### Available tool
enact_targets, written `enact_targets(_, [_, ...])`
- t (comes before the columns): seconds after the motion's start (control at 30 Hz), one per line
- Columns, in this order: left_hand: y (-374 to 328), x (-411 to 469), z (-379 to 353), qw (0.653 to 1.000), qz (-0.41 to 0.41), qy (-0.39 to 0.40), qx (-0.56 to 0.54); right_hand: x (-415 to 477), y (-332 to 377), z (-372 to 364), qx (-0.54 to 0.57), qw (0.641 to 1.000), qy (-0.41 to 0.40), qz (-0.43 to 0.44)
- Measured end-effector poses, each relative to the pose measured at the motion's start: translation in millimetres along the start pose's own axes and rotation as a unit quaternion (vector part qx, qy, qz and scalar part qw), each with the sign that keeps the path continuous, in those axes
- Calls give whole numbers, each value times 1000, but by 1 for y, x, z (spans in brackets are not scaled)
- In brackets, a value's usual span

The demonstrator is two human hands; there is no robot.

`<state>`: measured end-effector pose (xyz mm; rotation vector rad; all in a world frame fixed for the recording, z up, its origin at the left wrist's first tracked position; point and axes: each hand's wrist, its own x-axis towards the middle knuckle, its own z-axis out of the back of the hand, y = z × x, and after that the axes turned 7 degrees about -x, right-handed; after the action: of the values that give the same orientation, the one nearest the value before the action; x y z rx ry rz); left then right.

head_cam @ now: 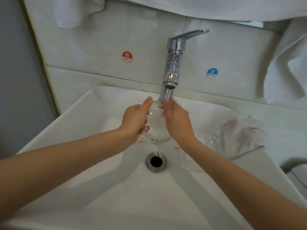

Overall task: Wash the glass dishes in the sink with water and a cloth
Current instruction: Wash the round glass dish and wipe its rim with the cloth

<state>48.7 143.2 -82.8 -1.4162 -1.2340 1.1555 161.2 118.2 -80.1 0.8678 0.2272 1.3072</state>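
So, step: rinse under tap (172, 63), water running; cloth not yet used, I judge.
glass bowl (157, 123): over sink (99, 163), between both hands, just below spout.
L hand (135, 118): grips bowl, thumb on top edge.
R hand (177, 120): fingers flat vs bowl's right side.
cloth (242, 136): on sink's right rim; R hand nearer.

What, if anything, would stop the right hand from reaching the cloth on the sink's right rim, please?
Probably nothing, so yes: the cloth lies uncovered just right of the right hand, which would only need to leave the glass dish.
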Motion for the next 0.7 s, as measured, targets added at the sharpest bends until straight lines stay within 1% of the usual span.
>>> enact_targets(0.03, [0, 0, -2, 1000, 1, 3, 13, 6, -3, 1, 70, 994, 18, -82])
enact_targets(0.07, [0, -1, -3, 1000, 3, 6, 22, 9, -4, 3, 151, 975, 40, -156])
enact_targets(0.1, [0, -2, -4, 1000, 7, 11, 24, 8, -5, 5, 214, 953, 59, -204])
enact_targets(0.13, [1, -3, -4, 999, 12, 15, 25, 6, -7, 4, 224, 949, 62, -213])
enact_targets(0.17, [2, -3, -3, 999, 13, 17, 32, 1, -8, 1, 190, 963, 50, -185])
enact_targets(0.23, [2, -1, 0, 999, 12, 10, 43, -15, -6, -9, 62, 997, -2, -56])
enact_targets(0.27, [2, 0, 3, 999, 13, 5, 41, -23, -4, -13, -2, 1000, -19, 7])
enact_targets(0.3, [2, 1, 5, 999, 16, 1, 39, -26, -3, -18, -52, 997, -20, 47])
enact_targets(0.33, [2, 1, 7, 999, 19, -1, 40, -26, -2, -21, -73, 995, -15, 65])
enact_targets(0.37, [2, 2, 6, 999, 20, -1, 43, -21, -4, -22, -69, 996, -13, 57])
enact_targets(0.4, [3, 1, 5, 999, 17, 3, 48, -16, -5, -22, -40, 999, -13, 27])
enact_targets(0.43, [3, 0, 3, 998, 11, 9, 56, -9, -7, -19, -2, 1000, -4, -27])
enact_targets(0.47, [4, -1, 0, 997, 0, 17, 70, -2, -10, -15, 59, 993, 0, -104])
enact_targets(0.5, [4, -3, -4, 996, -13, 26, 87, 2, -13, -10, 140, 971, 7, -192])
enact_targets(0.53, [3, -4, -7, 994, -24, 35, 101, 3, -14, -5, 225, 939, 24, -260])
enact_targets(0.57, [3, -5, -8, 993, -32, 41, 110, 0, -14, -2, 274, 917, 35, -289])
enact_targets(0.6, [2, -5, -8, 992, -31, 44, 113, -4, -11, -1, 284, 914, 40, -288])
enact_targets(0.63, [1, -5, -6, 993, -24, 42, 108, -9, -7, -3, 240, 936, 33, -255])
enact_targets(0.67, [-1, -4, -2, 995, -15, 36, 95, -16, -4, -8, 160, 969, 8, -187])
enact_targets(0.7, [-4, -2, 1, 996, -10, 28, 80, -23, -1, -15, 80, 992, -21, -94])
